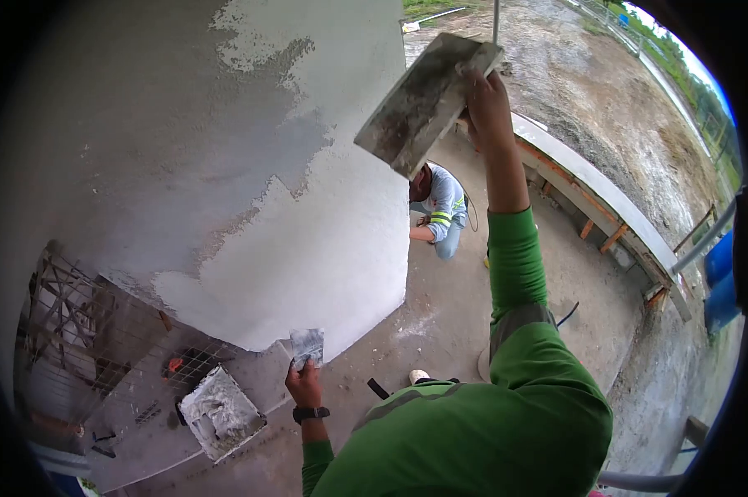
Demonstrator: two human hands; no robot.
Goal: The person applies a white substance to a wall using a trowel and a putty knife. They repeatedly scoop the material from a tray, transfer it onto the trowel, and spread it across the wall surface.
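My raised right hand (486,112) is closed around the edge of a wide, flat rectangular plastering trowel (419,108), its face smeared with grey and white residue. The trowel is tilted, at the wall's right edge. Low down, my left hand (304,385) pinches a small putty knife (307,343), its blade pointing up and coated with pale compound. That blade is near the bottom edge of the wall (341,248). White coating covers the wall's right and lower part; a rough-edged grey area spreads over the middle and left.
A square container (197,435) holding white compound stands on the floor at lower left, near wire mesh (196,364) and stacked timber frames (67,315). Beyond the wall's edge crouches another person (447,207). A low ledge (593,182) runs along the right; blue barrels (722,286) stand outside.
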